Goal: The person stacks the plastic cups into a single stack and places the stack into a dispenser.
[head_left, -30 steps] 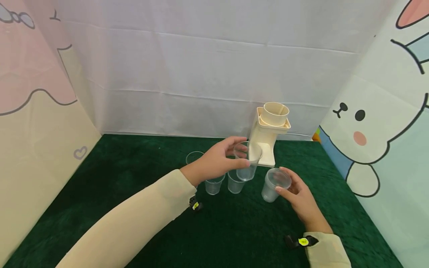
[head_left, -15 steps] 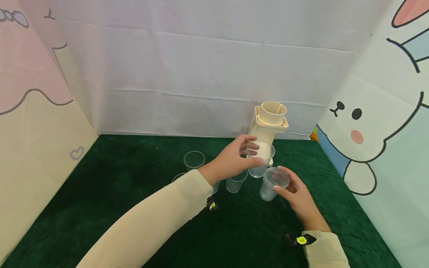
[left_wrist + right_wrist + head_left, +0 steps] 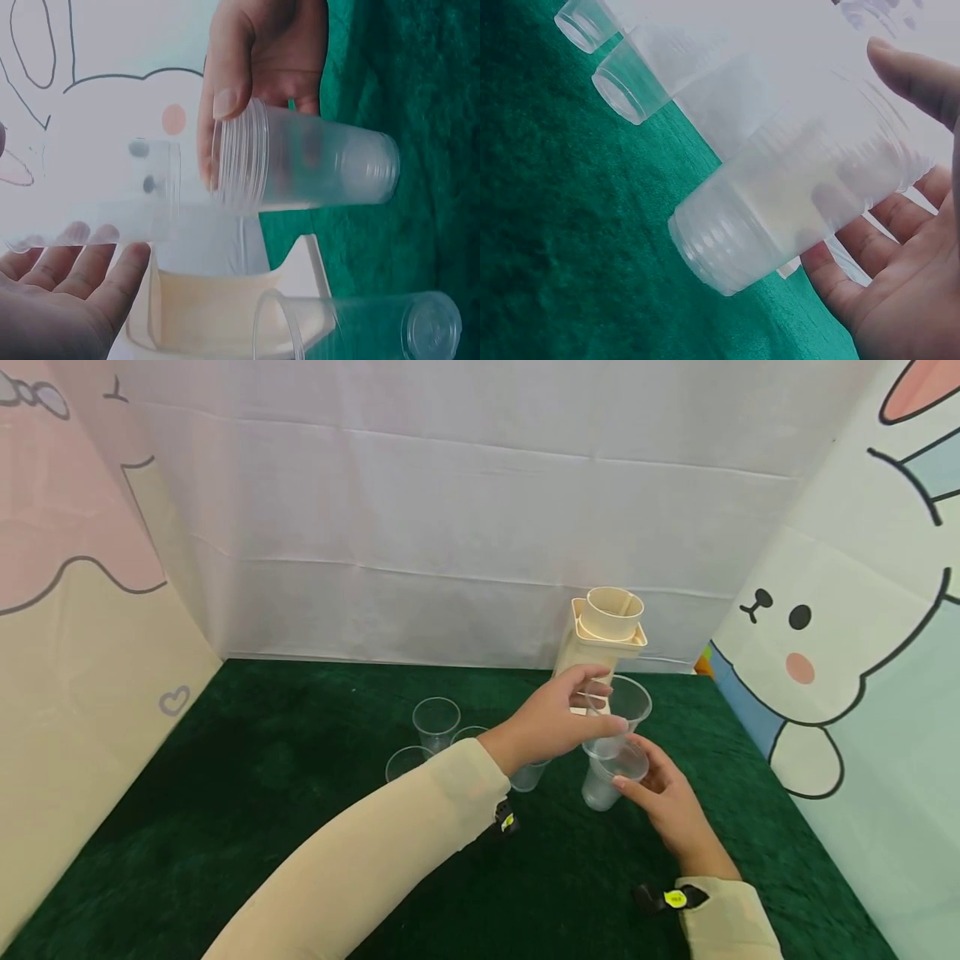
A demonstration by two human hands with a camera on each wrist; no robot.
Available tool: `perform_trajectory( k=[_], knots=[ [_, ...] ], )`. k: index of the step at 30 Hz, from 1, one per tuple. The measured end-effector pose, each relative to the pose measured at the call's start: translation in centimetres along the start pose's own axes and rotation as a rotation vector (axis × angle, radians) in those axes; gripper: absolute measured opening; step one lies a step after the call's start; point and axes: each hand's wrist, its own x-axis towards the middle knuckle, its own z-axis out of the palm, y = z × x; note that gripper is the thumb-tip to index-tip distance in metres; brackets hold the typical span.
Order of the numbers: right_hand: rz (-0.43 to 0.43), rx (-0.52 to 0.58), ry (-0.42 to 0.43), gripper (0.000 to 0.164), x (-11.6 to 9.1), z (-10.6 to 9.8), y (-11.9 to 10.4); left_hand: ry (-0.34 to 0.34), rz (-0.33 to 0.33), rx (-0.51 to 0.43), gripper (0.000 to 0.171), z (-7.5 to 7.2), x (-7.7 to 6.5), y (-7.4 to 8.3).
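My left hand [image 3: 551,718] grips a clear plastic cup [image 3: 633,697] between thumb and fingers. That cup hangs upright just above a stack of nested clear cups [image 3: 598,789], its base over the stack's mouth; whether they touch I cannot tell. Around the stack's upper part curl the thumb and fingers of my right hand [image 3: 671,802]. In the left wrist view several rims show close together on the stack [image 3: 330,161], with the single cup [image 3: 161,187] a short way from its mouth. The right wrist view shows the stack [image 3: 727,232] held above the green cloth.
Several loose clear cups, among them one cup [image 3: 437,717] at the back and another cup [image 3: 529,777] nearer the stack, stand on the green cloth [image 3: 300,760], partly behind my left arm. A cream cup-holder-like stand [image 3: 611,639] rises behind my hands, near the white backdrop [image 3: 450,510].
My left hand has carried its cup rightward, from in front of the cream stand to above the stack. My right hand and the stack have stayed nearly still.
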Motion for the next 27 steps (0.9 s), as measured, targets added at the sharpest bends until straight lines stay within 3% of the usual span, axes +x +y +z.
perform_trajectory(
  k=[12,27],
  knots=[
    [-0.041,0.018,-0.007,0.067,-0.1,0.1,0.1,-0.014,0.052,0.012,0.074,1.7,0.7,-0.1],
    [-0.048,0.025,-0.012,0.066,0.0,0.1,0.1,-0.014,0.035,0.016,0.072,2.7,0.8,-1.4]
  ],
)
